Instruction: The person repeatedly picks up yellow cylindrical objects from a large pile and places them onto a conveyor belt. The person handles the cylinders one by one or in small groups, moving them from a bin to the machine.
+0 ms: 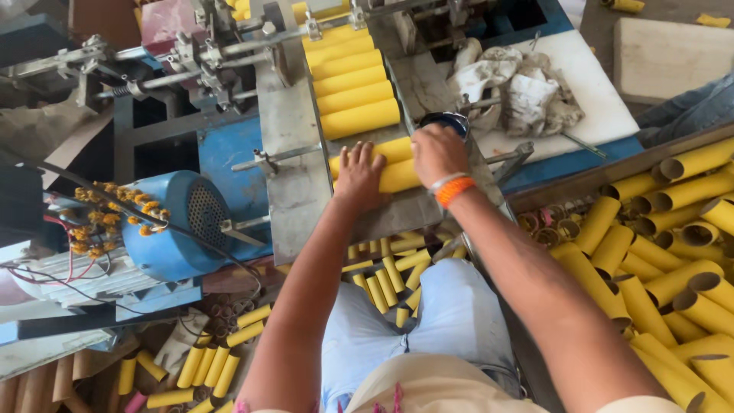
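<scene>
My left hand (358,174) lies flat, fingers spread, on a yellow cardboard tube (399,176) at the near end of a metal feed tray (294,145). My right hand (437,154), with an orange band at the wrist, is curled over the right end of the same tube and of the yellow tube (391,148) behind it. Several more yellow tubes (353,80) lie side by side in a row up the tray toward the machine.
A blue motor (172,226) with wires sits at the left. A big heap of long yellow tubes (673,260) fills the right. Short yellow tubes (386,275) lie below the tray and on the floor at left. Dirty rags (520,88) rest on a white board.
</scene>
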